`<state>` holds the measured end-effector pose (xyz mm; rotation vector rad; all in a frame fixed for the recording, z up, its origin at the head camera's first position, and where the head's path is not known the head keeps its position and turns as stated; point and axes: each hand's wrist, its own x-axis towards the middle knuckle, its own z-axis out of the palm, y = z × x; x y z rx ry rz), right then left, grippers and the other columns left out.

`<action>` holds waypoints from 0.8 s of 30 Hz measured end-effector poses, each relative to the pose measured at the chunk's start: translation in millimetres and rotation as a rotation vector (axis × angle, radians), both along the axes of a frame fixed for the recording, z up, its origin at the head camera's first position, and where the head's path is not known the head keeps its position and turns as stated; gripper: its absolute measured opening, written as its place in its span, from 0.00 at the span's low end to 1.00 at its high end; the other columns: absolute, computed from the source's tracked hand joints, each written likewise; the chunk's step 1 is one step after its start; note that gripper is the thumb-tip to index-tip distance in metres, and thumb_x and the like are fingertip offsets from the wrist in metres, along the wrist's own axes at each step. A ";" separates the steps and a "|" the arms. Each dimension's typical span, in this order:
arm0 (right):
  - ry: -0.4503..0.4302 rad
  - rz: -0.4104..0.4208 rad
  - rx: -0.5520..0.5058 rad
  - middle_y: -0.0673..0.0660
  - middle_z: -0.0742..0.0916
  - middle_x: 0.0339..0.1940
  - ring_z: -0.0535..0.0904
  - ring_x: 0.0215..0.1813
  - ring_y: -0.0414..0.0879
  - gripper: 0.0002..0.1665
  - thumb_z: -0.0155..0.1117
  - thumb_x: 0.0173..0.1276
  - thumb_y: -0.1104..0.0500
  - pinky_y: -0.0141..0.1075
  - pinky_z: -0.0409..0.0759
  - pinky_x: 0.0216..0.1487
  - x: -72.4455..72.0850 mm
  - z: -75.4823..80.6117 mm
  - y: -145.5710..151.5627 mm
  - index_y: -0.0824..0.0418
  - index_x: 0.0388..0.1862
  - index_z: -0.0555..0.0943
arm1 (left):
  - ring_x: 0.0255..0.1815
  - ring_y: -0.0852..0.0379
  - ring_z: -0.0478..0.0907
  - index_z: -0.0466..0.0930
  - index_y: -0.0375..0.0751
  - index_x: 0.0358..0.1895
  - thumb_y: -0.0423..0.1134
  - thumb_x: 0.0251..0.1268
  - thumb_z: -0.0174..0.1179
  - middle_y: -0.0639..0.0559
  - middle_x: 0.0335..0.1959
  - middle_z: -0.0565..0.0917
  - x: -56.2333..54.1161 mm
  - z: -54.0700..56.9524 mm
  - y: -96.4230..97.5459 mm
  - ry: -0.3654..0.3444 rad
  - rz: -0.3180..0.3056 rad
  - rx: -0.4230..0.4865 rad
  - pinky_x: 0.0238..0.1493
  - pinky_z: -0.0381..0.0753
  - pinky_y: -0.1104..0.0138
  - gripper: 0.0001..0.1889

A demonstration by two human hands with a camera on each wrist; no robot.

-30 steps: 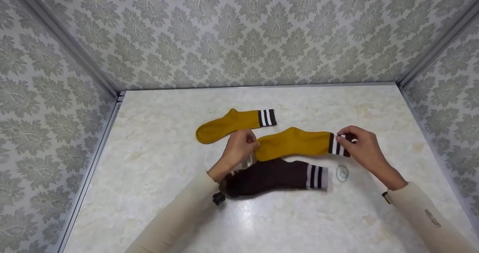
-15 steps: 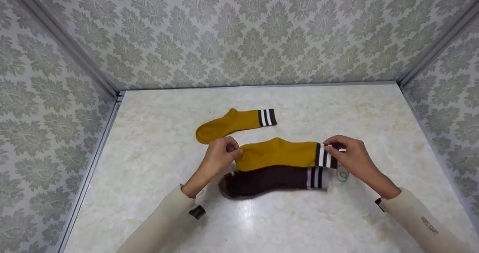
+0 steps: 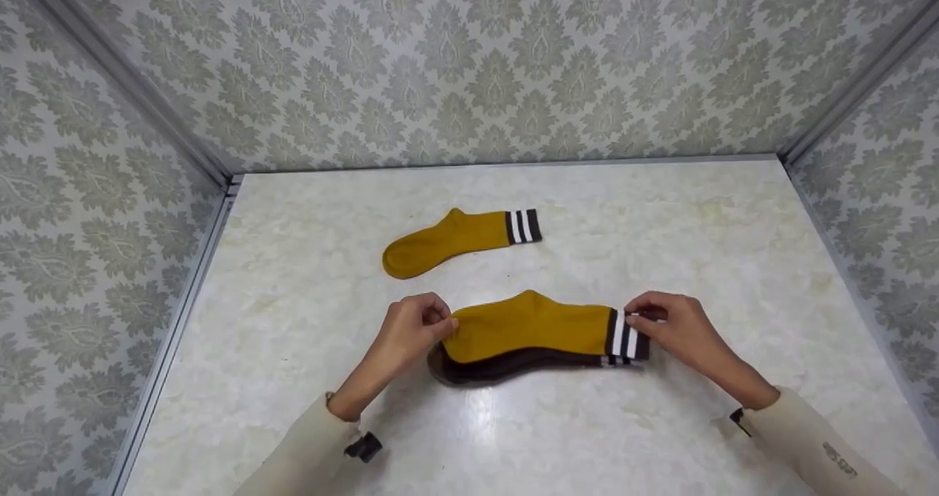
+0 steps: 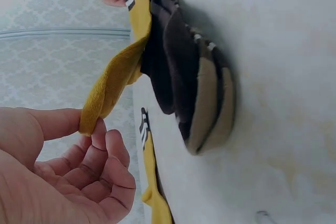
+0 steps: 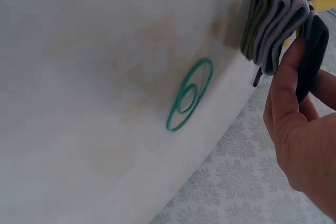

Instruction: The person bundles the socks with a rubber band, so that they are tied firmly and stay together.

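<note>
Head cam, near to far: left hand [image 3: 411, 331] pinches the toe end of the yellow sock [image 3: 530, 327], thumb and fingers curled on the fabric. Right hand [image 3: 671, 329] pinches the striped cuff end, fingers curled round it. Sock is stretched between both hands, hanging just over the dark brown socks [image 3: 513, 367] on the table [image 3: 587, 437]. Left wrist cam shows the yellow toe [image 4: 100, 106] clear of the brown pile [image 4: 194, 87], so I'd say it's lifted, not laid flat.

Progress, my read: brown socks look stacked, so that bit seems done. Yellow sock is lined up over them but not set down. Second yellow sock [image 3: 458, 235] lies alone further back, well apart, untouched, so the yellow pair isn't matched yet.

Hard to tell:
- how many brown layers; right wrist cam shows several cuff edges [image 5: 278, 19] bunched, can't count.
- green bands [image 5: 189, 95] show on the right wrist cam only, near the cuffs; head cam has them hidden behind right hand/socks.
- whether the yellow cuff touches the brown cuff: can't tell.
- small black thing [image 3: 363, 447] at left sleeve, unclear what.
</note>
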<state>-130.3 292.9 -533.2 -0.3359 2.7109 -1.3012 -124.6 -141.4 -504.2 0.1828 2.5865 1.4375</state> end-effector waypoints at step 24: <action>0.090 0.014 0.048 0.51 0.90 0.43 0.85 0.43 0.45 0.08 0.77 0.73 0.68 0.32 0.84 0.44 4.8 -18.8 -6.1 0.59 0.47 0.91 | 0.31 0.56 0.76 0.86 0.37 0.37 0.30 0.74 0.71 0.52 0.28 0.82 28.2 -35.8 -9.2 -0.070 0.000 -0.012 0.34 0.78 0.69 0.05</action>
